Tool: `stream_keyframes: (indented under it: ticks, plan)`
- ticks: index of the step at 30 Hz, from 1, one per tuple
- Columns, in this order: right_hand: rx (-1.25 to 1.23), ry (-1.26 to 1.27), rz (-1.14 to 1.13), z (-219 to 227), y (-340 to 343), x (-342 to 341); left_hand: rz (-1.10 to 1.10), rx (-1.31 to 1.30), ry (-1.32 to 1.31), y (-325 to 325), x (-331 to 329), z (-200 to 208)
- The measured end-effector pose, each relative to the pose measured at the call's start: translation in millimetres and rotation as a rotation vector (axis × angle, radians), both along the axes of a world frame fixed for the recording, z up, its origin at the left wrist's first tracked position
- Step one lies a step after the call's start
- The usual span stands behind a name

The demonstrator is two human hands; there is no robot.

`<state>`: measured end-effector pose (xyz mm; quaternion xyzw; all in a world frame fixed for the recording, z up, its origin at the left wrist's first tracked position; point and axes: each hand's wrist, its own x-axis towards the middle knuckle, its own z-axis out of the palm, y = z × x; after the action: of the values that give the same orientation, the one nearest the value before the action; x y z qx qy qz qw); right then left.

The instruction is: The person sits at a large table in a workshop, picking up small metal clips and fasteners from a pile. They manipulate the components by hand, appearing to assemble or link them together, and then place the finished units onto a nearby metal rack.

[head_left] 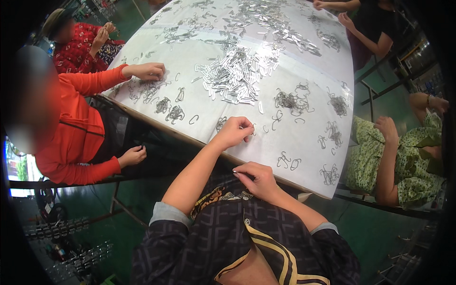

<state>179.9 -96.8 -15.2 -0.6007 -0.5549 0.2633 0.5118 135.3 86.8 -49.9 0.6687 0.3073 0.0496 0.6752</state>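
Pinching a small silvery piece (235, 172), the right hand (259, 179) is nearer the body; beyond it the left hand (236, 131) curls, its hold unclear, before wire hooks (287, 100) and metal strips (232, 76).

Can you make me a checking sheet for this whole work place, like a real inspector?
Surface: white-covered table.
Job's things: wire hooks in loose groups; shiny flat pieces heaped.
Clutter: a tangled dark hook pile right of that heap.
Grips: left grip curled over the table beside a hook, holding unclear; right grip pinches a small shiny piece near the table's edge.
Cables: nothing seen.
Surroundings: green floor; person in orange-red left; person in green patterns right.
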Motion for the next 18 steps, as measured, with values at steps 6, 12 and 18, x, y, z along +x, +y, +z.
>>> stream_keyframes:
  ticks: [6, 12, 18]
  plan:
    - [-0.032, 0.03, -0.086, 1.4, 1.2, -1.5, 0.028, -0.01, -0.213, -11.0, -41.2, 34.5]
    - [-0.048, 0.183, -0.176, -6.8, 3.2, -5.7, 0.0, -0.013, -0.301, -44.5, -99.9, 68.0]
    - [-0.006, 0.076, -0.124, 0.6, 7.1, -6.0, 0.125, 0.191, -0.272, -61.1, -113.7, 61.2]
